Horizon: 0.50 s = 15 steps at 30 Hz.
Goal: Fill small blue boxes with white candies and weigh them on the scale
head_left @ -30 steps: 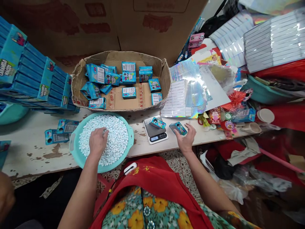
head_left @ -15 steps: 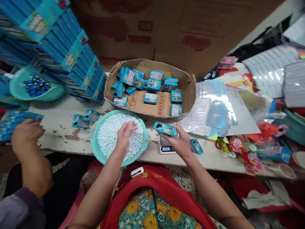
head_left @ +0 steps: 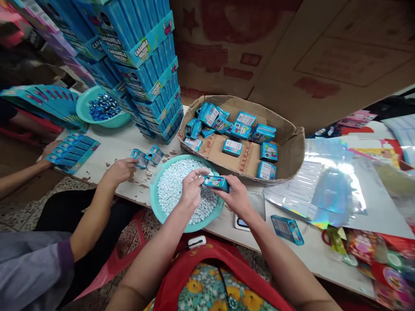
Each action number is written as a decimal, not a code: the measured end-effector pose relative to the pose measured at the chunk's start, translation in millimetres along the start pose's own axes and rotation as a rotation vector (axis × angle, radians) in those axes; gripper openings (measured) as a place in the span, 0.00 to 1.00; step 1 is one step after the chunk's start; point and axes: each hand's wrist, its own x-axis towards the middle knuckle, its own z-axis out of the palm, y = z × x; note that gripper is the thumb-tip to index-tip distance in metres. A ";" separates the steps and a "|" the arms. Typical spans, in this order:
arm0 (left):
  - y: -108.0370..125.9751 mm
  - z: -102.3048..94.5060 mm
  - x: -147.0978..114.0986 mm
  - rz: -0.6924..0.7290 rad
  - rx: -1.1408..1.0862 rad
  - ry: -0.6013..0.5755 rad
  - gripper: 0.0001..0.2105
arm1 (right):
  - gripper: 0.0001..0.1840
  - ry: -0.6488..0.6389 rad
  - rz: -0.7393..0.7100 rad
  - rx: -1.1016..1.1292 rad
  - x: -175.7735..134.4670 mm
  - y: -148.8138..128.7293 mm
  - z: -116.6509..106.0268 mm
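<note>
My right hand (head_left: 236, 194) is closed round a small blue candy box (head_left: 216, 183) with a round hole near its left end. My left hand (head_left: 192, 188) has its fingers drawn together at that end; what they hold, if anything, is too small to make out. Both hands are above a turquoise basin (head_left: 154, 201) full of small white candies (head_left: 175, 185). Right of the basin stands a small scale (head_left: 257, 205), partly hidden by my right forearm. A flat blue carton (head_left: 287, 229) lies to the right of the scale.
A cut-down cardboard box (head_left: 292, 160) holding several blue candy boxes stands behind the basin. Stacked blue display cartons (head_left: 155, 86) rise at back left. A co-worker's hand (head_left: 121, 171) touches one of two small boxes (head_left: 154, 154). Holographic sheets (head_left: 333, 177) lie right.
My right hand has brought the candy box left from over the scale to above the basin. My left hand has met its holed end. A co-worker's hand now reaches the small boxes. The view has shifted left.
</note>
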 end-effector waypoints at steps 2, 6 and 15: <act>4.9 -16.3 4.0 0.078 0.282 0.040 0.12 | 0.20 0.010 0.075 0.108 -0.4 0.8 -0.5; 38.1 -31.9 2.3 0.234 0.736 -0.186 0.26 | 0.21 0.120 0.184 0.309 3.2 -4.9 10.2; 124.0 -65.3 23.9 0.411 1.058 0.174 0.21 | 0.32 0.438 0.196 0.295 -9.8 17.9 -17.8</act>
